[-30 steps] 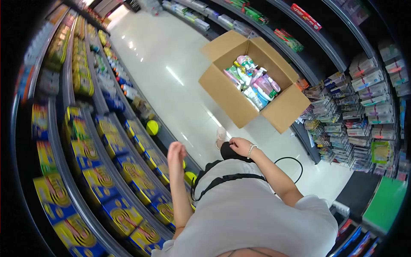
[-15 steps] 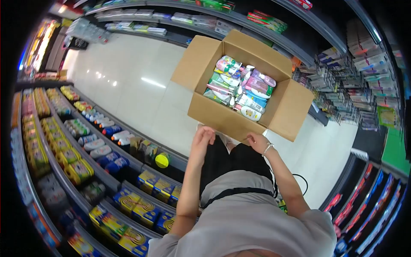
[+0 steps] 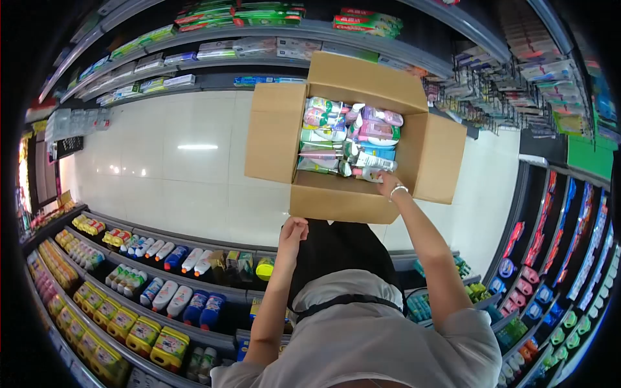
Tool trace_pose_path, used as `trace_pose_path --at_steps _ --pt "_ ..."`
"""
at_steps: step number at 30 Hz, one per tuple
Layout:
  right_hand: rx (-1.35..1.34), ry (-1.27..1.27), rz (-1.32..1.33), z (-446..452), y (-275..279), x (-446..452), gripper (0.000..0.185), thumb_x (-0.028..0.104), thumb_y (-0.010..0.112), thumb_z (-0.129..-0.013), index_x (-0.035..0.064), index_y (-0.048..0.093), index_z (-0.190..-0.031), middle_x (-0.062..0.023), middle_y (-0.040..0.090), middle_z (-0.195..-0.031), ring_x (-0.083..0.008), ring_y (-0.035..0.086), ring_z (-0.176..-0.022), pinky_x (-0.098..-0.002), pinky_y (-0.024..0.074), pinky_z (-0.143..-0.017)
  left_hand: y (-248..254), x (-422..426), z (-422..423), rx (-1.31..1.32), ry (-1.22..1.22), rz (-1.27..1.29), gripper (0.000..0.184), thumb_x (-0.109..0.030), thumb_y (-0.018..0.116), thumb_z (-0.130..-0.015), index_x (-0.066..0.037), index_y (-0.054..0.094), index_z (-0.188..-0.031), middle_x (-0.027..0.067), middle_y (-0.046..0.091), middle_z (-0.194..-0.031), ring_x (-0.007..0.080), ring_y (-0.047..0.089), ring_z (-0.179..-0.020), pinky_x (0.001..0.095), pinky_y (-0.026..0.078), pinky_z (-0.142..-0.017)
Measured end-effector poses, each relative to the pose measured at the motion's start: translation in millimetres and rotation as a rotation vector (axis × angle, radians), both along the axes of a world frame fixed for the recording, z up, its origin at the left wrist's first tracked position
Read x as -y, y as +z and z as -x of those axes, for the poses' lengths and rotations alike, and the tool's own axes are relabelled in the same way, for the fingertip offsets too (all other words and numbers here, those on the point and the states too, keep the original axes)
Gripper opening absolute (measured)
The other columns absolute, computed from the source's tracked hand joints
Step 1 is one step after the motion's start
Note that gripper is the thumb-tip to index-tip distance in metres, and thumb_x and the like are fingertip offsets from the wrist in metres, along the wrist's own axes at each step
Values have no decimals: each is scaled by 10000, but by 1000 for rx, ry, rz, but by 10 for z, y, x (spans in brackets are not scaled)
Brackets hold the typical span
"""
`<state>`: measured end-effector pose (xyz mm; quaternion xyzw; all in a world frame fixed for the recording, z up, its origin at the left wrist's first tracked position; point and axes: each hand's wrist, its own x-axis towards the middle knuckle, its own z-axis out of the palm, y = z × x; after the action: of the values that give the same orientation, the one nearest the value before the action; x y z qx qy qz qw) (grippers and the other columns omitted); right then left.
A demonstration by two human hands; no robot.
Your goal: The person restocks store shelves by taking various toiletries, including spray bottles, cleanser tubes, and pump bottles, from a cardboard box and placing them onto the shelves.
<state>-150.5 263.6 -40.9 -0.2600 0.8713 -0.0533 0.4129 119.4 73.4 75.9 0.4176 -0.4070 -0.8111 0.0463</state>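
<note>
An open cardboard box (image 3: 339, 205) with its flaps folded out holds several bottles and tubes in pink, purple, green, white and blue. My right hand (image 3: 389, 184), with a bracelet at the wrist, reaches over the box's near edge. Its fingertips are at a white bottle (image 3: 369, 173) in the near right part of the box, and its fingers look curled round the end. My left hand (image 3: 295, 227) is outside the box, just below its near left corner, with the fingers curled in and nothing visible in them.
Shelves with toothpaste boxes (image 3: 367, 23) run behind the box. Hanging packs (image 3: 504, 97) fill the rack at the right. Nearer shelves hold yellow bottles (image 3: 169, 346) and white bottles (image 3: 180, 301) at the left. Pale floor (image 3: 187, 174) shows left of the box.
The view has turned, so the box appears more level. My right hand has moved from the box's near flap into the box, onto a bottle. My left hand stays near the box's near left side.
</note>
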Motion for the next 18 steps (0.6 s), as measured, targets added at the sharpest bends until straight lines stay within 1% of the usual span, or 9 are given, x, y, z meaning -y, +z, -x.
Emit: trace_pose_path --at_steps 1,2,4,6,7,10,12,16,18 --pt "-41 53 -85 74 -43 49 319 166 546 -731 78 493 -1033 -195 476 -1081 -319 514 -944 -364 420 -822 -5 23 2 24 -14 -12 81 -93 428 -841 -62 503 -847 -3 451 -673 74 406 -603 189 328 -550" --pt "-26 47 -87 116 -100 95 319 166 546 -731 78 493 -1033 -195 476 -1081 -319 514 -944 -364 420 -822 -13 31 12 38 -21 -15 81 -93 428 -841 -62 503 -847 -3 451 -673 74 406 -603 189 328 -550" --pt "-305 125 -241 162 -248 166 419 184 572 -718 78 448 -1103 -164 457 -1121 -312 457 -1045 -404 378 -883 27 1 43 145 -22 -35 88 -90 419 -843 -66 502 -854 -4 459 -697 72 423 -633 189 345 -575" --pt "-289 121 -235 230 -383 198 428 175 570 -716 81 429 -1109 -143 460 -1110 -297 421 -1086 -431 368 -871 52 -59 98 175 -34 -32 88 -87 420 -843 -64 502 -862 -4 461 -708 72 431 -647 189 351 -585" --pt "-254 115 -238 224 -553 174 428 175 570 -716 81 429 -1109 -143 460 -1110 -297 421 -1086 -431 368 -871 75 -70 147 167 -38 -19 88 -85 420 -843 -63 501 -869 -4 464 -720 71 438 -662 188 357 -596" --pt "-374 231 -259 299 -929 131 543 196 627 -667 84 391 -1143 -130 455 -1081 -290 464 -1018 -407 409 -807 204 -67 340 155 -146 29 93 -81 410 -852 -55 492 -886 6 465 -733 79 437 -685 198 359 -626" --pt "-422 241 -240 312 -1049 135 518 193 609 -678 85 397 -1138 -126 454 -1084 -266 472 -1009 -393 406 -804 288 -44 435 126 -230 60 102 -100 400 -864 -55 486 -895 11 464 -740 86 438 -705 207 359 -654" --pt "-435 262 -144 356 -1082 104 459 183 589 -694 82 425 -1110 -112 489 -1047 -250 491 -981 -382 417 -788 268 -32 532 135 -208 113 105 -101 397 -864 -50 483 -895 15 468 -745 87 445 -715 205 361 -662" --pt "-348 366 -163 401 -1089 96 413 183 594 -697 78 457 -1073 -108 530 -996 -249 521 -936 -376 441 -747 248 -56 604 162 -146 98 145 -7 374 -822 -25 482 -916 33 489 -766 101 470 -720 212 388 -648"
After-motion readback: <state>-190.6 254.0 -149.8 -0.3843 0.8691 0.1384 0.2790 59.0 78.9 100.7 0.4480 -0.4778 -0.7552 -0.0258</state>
